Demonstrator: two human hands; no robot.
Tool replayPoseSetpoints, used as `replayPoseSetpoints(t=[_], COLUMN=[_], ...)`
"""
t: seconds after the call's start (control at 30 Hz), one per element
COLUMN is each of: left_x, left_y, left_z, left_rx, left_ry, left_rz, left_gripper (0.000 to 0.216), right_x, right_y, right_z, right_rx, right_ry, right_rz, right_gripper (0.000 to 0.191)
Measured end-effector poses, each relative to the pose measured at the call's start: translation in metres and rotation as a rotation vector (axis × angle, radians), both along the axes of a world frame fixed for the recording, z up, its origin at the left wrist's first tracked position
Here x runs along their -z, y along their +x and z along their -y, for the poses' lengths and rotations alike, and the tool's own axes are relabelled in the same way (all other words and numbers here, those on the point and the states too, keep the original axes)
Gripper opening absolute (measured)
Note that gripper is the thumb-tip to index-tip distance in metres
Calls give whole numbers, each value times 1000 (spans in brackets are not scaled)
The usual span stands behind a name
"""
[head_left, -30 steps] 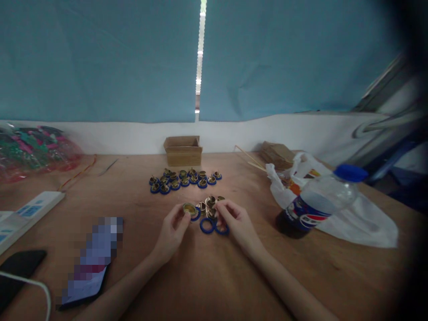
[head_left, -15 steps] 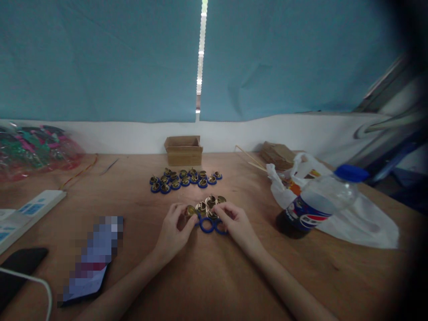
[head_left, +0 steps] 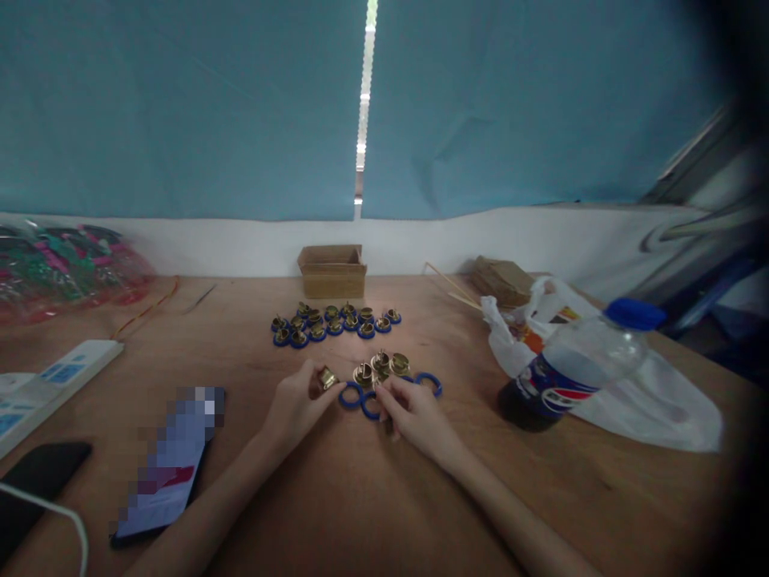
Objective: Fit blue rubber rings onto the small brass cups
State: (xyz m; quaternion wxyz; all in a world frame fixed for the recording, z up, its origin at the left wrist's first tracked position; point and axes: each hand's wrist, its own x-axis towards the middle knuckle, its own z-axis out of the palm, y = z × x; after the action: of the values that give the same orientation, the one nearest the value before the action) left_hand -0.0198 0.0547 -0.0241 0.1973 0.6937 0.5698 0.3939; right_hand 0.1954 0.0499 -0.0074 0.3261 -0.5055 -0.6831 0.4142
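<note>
Left hand (head_left: 297,407) pinching brass cap (head_left: 327,377).
Cap small, shiny, gold-toned, tilted; right hand (head_left: 414,413) fingertips at blue ring (head_left: 368,407) nearby, its grip impossible to tell.

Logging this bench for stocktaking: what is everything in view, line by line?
finished pieces: over a dozen, brass in blue rings, mid-table, far side
loose brass caps: about four, brass, before the hands
blue rings: three or four, loose beside the caps
cardboard box: one, brown, far edge
bottle: one, clear with blue cap, right
plastic bag: one, white, beside bottle
black phone: one, near left
table: one, wooden brown, underneath all
left hand: pinches one brass cap
right hand: fingertips at the rings
</note>
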Motion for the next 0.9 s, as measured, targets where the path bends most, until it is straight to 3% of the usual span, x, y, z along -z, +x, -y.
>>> replayPoseSetpoints(t=[0.2, 0.47, 0.73, 0.9], left_x=[-7, -3, 3, 12], left_y=[-15, -13, -12, -16], left_z=[-6, -7, -9, -19], left_rx=[37, 118, 111, 138], left_ry=[47, 5, 79, 84], left_rz=[-204, -421, -238, -220], left_gripper=[26, 28, 31, 43], right_x=[-8, -8, -8, -8], right_y=[0, 0, -1, -1], right_z=[-1, -1, 0, 0], right_rx=[-4, -14, -1, 15], right_ry=[221, 210, 237, 267], right_rz=[115, 145, 159, 139], right_gripper=[33, 25, 21, 22])
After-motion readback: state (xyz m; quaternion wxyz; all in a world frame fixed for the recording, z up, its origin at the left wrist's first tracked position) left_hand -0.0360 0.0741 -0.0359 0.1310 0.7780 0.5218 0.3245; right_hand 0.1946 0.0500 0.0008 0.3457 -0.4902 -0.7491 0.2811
